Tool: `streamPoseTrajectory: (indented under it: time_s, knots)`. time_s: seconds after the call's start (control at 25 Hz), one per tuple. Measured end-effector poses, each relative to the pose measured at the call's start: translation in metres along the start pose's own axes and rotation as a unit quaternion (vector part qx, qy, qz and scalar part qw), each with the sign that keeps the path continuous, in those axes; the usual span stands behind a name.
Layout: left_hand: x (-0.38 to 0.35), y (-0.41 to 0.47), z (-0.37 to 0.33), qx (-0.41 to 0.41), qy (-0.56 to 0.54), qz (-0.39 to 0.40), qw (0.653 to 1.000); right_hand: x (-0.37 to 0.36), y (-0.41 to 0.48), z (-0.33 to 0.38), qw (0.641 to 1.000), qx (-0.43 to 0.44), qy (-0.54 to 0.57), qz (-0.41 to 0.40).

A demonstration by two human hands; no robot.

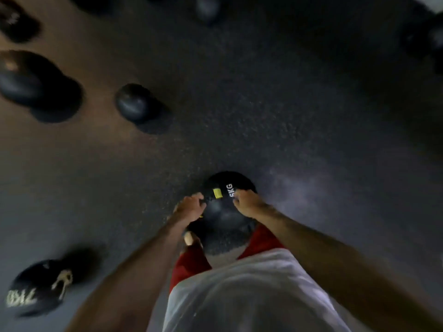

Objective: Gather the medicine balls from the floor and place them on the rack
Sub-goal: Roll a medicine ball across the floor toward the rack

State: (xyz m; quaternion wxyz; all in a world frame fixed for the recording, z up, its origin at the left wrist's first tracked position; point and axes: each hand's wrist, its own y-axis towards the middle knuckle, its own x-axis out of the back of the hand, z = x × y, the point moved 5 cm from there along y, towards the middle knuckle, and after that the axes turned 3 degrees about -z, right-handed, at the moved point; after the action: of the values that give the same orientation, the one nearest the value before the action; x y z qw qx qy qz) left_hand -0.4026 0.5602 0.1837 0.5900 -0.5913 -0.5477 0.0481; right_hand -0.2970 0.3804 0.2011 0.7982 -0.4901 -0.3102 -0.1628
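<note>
A dark, speckled rubber floor [263, 104] fills the view under dim light. Toward ten o'clock it takes a warm brown cast, and toward three o'clock lies a pale, hazy sheen. A bright strip [430, 2] cuts the two o'clock corner.

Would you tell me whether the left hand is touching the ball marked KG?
Touching. The head view shows the left hand with fingers curled onto the top of the ball, no gap between them; the right hand grips its other side.
</note>
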Motion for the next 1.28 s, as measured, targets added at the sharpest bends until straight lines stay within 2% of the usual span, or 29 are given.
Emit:
streamPoseTrajectory:
  time_s: [0.16, 0.36, 0.6, 0.76, 0.88, 1.0, 1.2, 1.28]
  knots:
    - [0.008, 0.025, -0.014, -0.076, 0.069, 0.051, 0.993, -0.050, -0.022, -0.016, 0.986, -0.116, 0.118, -0.024]
    - [-0.058, 0.083, -0.008, -0.122, 0.133, 0.131, 0.975, -0.157, -0.002, -0.046, 0.952, -0.231, 0.202, -0.013]
    - [-0.145, 0.196, 0.023, -0.148, 0.184, 0.139, 0.962, -0.266, 0.091, -0.073, 0.924, -0.268, 0.272, 0.009]
    - [-0.187, 0.250, 0.053, -0.167, 0.236, 0.150, 0.945, -0.310, 0.152, -0.085, 0.927, -0.262, 0.268, -0.001]
    - [-0.200, 0.264, 0.042, -0.247, 0.200, 0.120, 0.941, -0.306, 0.180, -0.103, 0.913, -0.280, 0.279, -0.099]
    - [-0.203, 0.289, -0.008, -0.320, 0.195, 0.052, 0.926, -0.265, 0.217, -0.165, 0.888, -0.305, 0.300, -0.167]
    - [-0.227, 0.323, -0.089, -0.315, 0.260, 0.020, 0.913, -0.194, 0.264, -0.298, 0.824, -0.320, 0.430, -0.181]
    - [-0.234, 0.338, -0.130, -0.315, 0.263, -0.003, 0.912, -0.180, 0.272, -0.330, 0.783, -0.348, 0.464, -0.226]
